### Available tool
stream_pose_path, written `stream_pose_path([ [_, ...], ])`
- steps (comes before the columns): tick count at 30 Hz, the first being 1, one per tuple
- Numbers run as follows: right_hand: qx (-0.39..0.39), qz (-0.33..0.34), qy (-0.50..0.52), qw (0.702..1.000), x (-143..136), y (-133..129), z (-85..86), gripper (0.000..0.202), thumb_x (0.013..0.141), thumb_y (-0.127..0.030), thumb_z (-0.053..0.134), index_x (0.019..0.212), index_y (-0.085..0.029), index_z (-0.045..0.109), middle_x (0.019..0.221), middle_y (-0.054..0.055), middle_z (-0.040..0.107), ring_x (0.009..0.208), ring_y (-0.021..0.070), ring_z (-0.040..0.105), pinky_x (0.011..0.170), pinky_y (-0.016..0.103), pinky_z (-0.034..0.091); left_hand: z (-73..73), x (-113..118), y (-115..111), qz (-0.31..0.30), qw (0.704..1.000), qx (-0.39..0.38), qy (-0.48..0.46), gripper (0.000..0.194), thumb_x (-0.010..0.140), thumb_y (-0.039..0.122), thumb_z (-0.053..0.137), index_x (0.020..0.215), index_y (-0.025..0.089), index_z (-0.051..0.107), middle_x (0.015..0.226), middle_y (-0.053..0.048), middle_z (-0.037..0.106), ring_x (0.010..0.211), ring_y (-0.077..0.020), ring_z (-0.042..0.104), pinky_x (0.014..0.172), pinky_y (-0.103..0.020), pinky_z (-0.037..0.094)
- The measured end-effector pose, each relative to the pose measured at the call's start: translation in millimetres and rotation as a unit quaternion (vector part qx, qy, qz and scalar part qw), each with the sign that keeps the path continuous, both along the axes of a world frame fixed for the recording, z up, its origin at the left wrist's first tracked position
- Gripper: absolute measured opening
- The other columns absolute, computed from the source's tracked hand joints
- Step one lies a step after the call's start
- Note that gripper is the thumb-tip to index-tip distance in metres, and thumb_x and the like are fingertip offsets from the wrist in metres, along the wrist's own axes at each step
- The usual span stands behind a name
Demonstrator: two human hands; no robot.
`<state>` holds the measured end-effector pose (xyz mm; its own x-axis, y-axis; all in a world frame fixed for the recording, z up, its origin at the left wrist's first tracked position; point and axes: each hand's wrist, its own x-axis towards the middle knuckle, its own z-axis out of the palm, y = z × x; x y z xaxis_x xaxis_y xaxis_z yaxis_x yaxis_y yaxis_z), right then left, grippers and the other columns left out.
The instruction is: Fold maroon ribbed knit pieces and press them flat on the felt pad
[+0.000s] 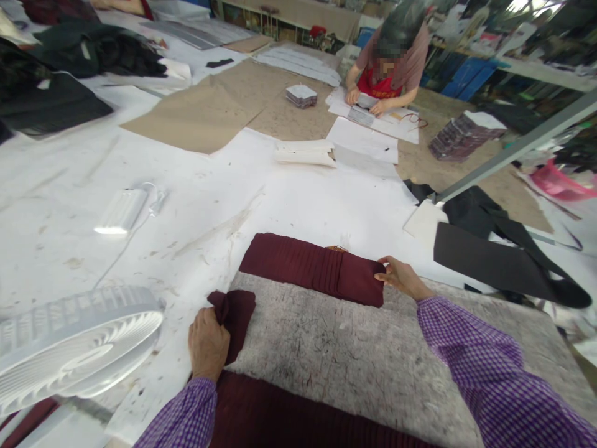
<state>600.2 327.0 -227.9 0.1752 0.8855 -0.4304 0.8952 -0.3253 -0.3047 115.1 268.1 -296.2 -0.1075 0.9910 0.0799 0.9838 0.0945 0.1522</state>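
Note:
A row of overlapping maroon fabric pieces (298,264) lies along the far side of a grey, worn felt-like mat (336,348). My right hand (398,277) pinches the right end of that row between thumb and fingers. At the mat's left edge, my left hand (209,342) is closed on a bunched maroon fabric piece (240,320), part of which spreads out flat beside the fingers. Another row of layered maroon fabric (298,417) runs along the near side, cut off by the bottom of the view.
A white fan (84,354) stands close on the left. Beyond it lies a white lamp-like device (122,210) with a cord. Dark fabric pieces (494,255) and a slanting metal pole (517,146) are at right. Across the table a person (389,68) handles grey pieces.

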Motion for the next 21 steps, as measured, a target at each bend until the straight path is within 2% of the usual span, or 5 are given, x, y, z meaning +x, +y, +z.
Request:
stream_pose_path([
  [7, 0.010, 0.004, 0.070, 0.997, 9, 0, -2.1, 0.035, 0.073, -0.023, 0.062, 0.107, -0.022, 0.055, 0.075, 0.000, 0.068, 0.068, 0.0178, 0.067, 0.062, 0.026, 0.051, 2.4, 2, 0, -0.001, 1.000, 0.003, 0.001, 0.017, 0.077, 0.011, 0.039, 0.092, 0.017, 0.045, 0.081, -0.008, 0.052, 0.080, -0.0257, 0.052, 0.077, -0.037, 0.042],
  [11, 0.013, -0.001, 0.082, 0.997, 8, 1, -1.2, 0.036, 0.071, -0.023, 0.063, 0.106, -0.023, 0.055, 0.075, -0.001, 0.067, 0.064, 0.0174, 0.067, 0.061, 0.027, 0.051, 2.6, 2, 0, 0.000, 1.000, 0.003, 0.001, 0.017, 0.077, 0.011, 0.039, 0.091, 0.017, 0.045, 0.082, -0.008, 0.052, 0.080, -0.0254, 0.052, 0.077, -0.036, 0.042],
  [17, 0.049, -0.028, 0.065, 0.996, 6, -7, 3.1, 0.043, 0.071, -0.032, 0.063, 0.111, -0.021, 0.051, 0.090, 0.006, 0.066, 0.062, 0.0189, 0.066, 0.057, 0.030, 0.050, 0.3, 0, 0, 0.001, 1.000, 0.001, -0.003, 0.017, 0.077, 0.011, 0.039, 0.091, 0.018, 0.045, 0.081, -0.008, 0.052, 0.079, -0.0256, 0.052, 0.076, -0.037, 0.042],
  [21, 0.066, -0.030, 0.064, 0.995, 8, -11, 5.9, 0.040, 0.072, -0.030, 0.060, 0.111, -0.022, 0.052, 0.087, 0.005, 0.065, 0.065, 0.0194, 0.065, 0.060, 0.031, 0.051, -1.3, -1, 0, -0.002, 1.000, 0.003, -0.008, 0.019, 0.075, 0.011, 0.040, 0.092, 0.018, 0.044, 0.082, -0.007, 0.052, 0.079, -0.0254, 0.052, 0.076, -0.037, 0.041],
])
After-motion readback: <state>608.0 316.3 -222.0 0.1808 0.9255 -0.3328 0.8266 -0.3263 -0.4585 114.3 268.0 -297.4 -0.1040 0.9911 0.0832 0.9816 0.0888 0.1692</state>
